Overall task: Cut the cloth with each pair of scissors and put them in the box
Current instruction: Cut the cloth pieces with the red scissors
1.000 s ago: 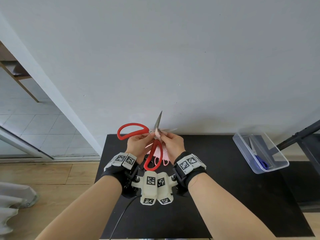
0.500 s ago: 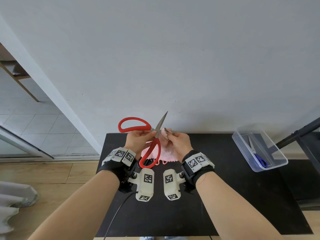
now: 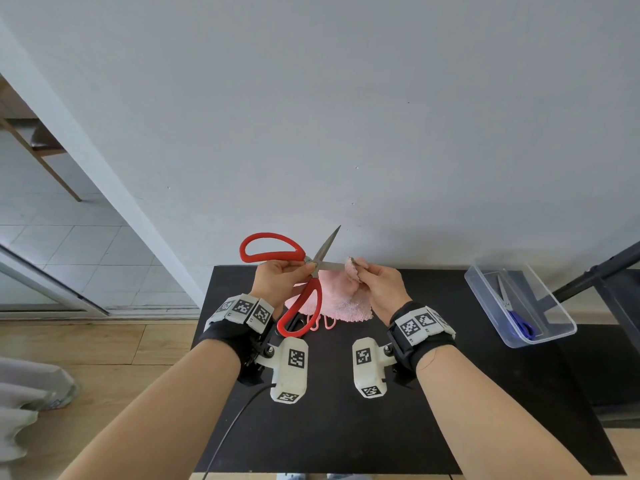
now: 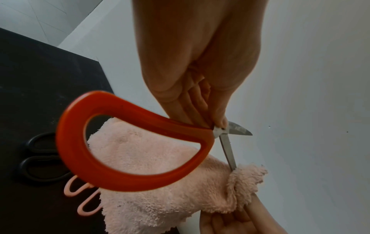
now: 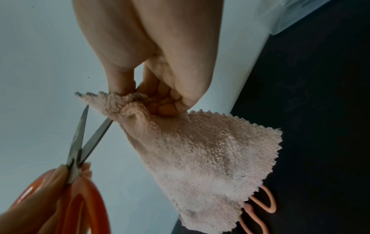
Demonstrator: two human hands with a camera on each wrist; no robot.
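Note:
My left hand [image 3: 277,277] grips the red-handled scissors [image 3: 273,249] near the pivot, blades spread wide above the black table [image 3: 346,410]. One blade points up at the wall; the other reaches right to the pink cloth [image 3: 341,299]. My right hand [image 3: 379,282] pinches the bunched top corner of the cloth [image 5: 200,150], which hangs down to the table. In the left wrist view the lower blade tip touches the bunched cloth [image 4: 246,178] beside the red scissors [image 4: 128,142]. In the right wrist view the red scissors [image 5: 80,142] stand open beside the cloth.
A clear plastic box [image 3: 485,292] at the table's right edge holds blue-handled scissors [image 3: 517,320]. Black-handled scissors [image 4: 42,158] and pink-handled scissors [image 4: 80,197] lie on the table under the cloth's near edge. A grey wall rises behind the table.
My hands have moved apart. The scissor blades have swung wider open, and the right hand has drawn the cloth corner to the right, off the pivot.

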